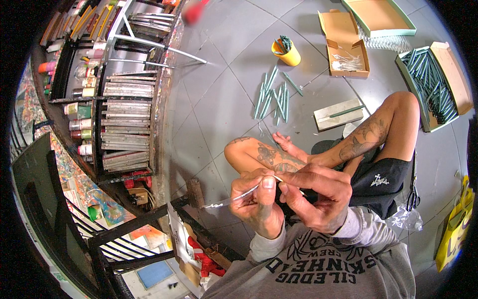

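Left hand pinches thin translucent strip | right hand pinched shut, apparently on its end | green pens, 12 o'clock

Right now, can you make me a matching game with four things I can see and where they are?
Things:
1. Yellow cup
2. Thin strip
3. Grey block
4. Scissors

Places:
A. Under a single green stick
B. Near crumpled clear plastic
C. Around a bunch of green sticks
D. Pinched in the left hand

Pairs: 1-C, 2-D, 3-A, 4-B
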Action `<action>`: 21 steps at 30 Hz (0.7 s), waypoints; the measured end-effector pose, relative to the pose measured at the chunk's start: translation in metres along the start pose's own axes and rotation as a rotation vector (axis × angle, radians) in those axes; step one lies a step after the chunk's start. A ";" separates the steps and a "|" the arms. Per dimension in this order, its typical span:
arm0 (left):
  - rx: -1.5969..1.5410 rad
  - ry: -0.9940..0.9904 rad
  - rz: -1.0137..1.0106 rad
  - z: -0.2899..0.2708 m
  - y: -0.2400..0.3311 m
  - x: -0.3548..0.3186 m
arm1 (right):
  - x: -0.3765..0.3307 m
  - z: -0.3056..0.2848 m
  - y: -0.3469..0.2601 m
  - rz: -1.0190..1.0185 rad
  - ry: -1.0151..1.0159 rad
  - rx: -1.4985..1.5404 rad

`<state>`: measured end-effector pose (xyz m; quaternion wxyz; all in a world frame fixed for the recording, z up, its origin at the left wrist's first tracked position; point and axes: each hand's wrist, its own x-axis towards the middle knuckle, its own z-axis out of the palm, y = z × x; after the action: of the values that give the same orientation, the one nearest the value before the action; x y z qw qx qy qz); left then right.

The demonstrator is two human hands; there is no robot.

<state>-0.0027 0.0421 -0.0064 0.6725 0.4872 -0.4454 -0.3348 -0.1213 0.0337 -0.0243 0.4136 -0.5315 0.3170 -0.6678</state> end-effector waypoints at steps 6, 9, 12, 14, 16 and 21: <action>-0.058 0.007 -0.030 0.004 0.003 -0.001 | -0.002 0.005 0.004 -0.017 0.075 -0.046; -0.074 -0.015 -0.021 0.002 -0.001 0.000 | -0.003 0.012 0.011 -0.053 0.148 -0.052; -0.061 -0.022 -0.031 0.002 0.001 0.000 | -0.003 0.011 0.012 -0.053 0.137 -0.042; -0.049 -0.019 -0.015 -0.002 -0.003 0.001 | -0.002 0.010 0.011 -0.046 0.118 -0.040; -0.065 -0.030 -0.020 -0.003 -0.001 0.001 | -0.002 0.009 0.009 -0.038 0.110 -0.034; -0.049 -0.025 0.018 -0.003 -0.004 0.002 | -0.001 0.008 0.007 -0.033 0.091 -0.038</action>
<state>0.0006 0.0404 -0.0102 0.6815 0.4624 -0.4498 -0.3456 -0.1124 0.0310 -0.0290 0.3773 -0.5135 0.3395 -0.6919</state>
